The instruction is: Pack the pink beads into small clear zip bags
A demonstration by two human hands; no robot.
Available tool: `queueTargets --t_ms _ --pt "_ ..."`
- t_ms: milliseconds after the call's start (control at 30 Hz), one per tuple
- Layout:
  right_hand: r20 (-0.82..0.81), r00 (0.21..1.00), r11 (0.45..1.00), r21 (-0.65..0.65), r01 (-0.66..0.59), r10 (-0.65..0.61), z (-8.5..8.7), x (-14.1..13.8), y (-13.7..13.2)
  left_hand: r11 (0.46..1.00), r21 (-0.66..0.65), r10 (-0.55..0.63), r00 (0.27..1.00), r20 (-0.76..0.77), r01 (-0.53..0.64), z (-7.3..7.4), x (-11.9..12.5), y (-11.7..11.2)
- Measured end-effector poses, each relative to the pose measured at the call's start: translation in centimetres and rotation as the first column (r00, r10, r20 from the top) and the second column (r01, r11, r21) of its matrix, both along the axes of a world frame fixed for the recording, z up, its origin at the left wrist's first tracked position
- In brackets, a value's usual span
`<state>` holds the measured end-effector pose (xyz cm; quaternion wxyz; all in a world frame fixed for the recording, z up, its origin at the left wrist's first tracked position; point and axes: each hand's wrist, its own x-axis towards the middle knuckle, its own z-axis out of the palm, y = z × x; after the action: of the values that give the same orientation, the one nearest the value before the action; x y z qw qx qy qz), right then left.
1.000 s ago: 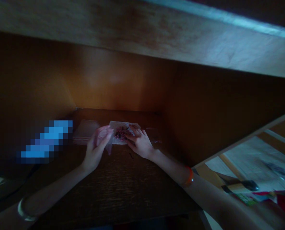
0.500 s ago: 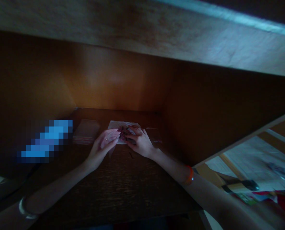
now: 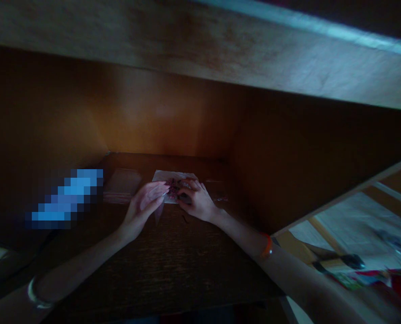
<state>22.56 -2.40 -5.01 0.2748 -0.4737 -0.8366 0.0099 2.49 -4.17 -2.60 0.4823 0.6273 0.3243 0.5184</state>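
Observation:
Deep inside a dark wooden compartment, a white sheet (image 3: pixel 173 176) lies on the shelf with a heap of small pink-red beads (image 3: pixel 173 186) on it. My left hand (image 3: pixel 142 206) holds a small clear plastic bag (image 3: pixel 159 211) by its mouth, right at the beads. My right hand (image 3: pixel 196 201) is curled with its fingertips pinched on the beads, touching the left hand's fingers. A silver bangle sits on my left forearm and an orange band on my right wrist.
A stack of clear packets (image 3: pixel 121 186) lies left of the sheet, another clear packet (image 3: pixel 217 190) to its right. A thick wooden board (image 3: pixel 220 49) overhangs the compartment. A blurred blue patch (image 3: pixel 67 198) is at the left. At lower right, a lit surface holds papers and coloured items (image 3: pixel 352 265).
My left hand has closed in on the beads with the bag, and my right hand's flat fingers have curled into a pinch on the beads.

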Motion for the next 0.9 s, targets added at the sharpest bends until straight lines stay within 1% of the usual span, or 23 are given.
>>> queueTargets --t_ms 133,233,533,700,800,900 --pt "-0.023 1.000 1.000 0.011 -0.007 0.007 -0.03 -0.01 0.03 1.000 -0.010 -0.012 0.999 0.032 0.012 -0.13 -0.05 0.04" --pt "-0.027 0.999 0.999 0.016 -0.042 0.042 -0.05 -0.09 0.06 1.000 -0.008 -0.002 0.999 0.036 0.002 -0.03 0.07 0.02" --pt "0.008 0.992 0.992 0.013 -0.125 0.125 0.47 -0.24 -0.36 1.000 -0.006 0.011 1.000 0.005 -0.011 0.26 0.14 -0.13" --pt "-0.026 0.992 0.992 0.042 -0.122 0.123 0.43 -0.22 -0.31 1.000 0.004 0.020 1.000 -0.008 -0.020 0.25 0.11 -0.20" --pt "0.008 0.993 0.992 0.031 -0.121 0.121 0.38 -0.35 -0.31 1.000 0.004 0.001 1.000 -0.005 -0.001 0.11 0.07 -0.19" --pt "0.037 0.988 0.989 0.019 -0.149 0.149 0.43 -0.51 -0.45 1.000 -0.002 -0.001 1.000 0.000 0.001 0.05 0.06 -0.18"
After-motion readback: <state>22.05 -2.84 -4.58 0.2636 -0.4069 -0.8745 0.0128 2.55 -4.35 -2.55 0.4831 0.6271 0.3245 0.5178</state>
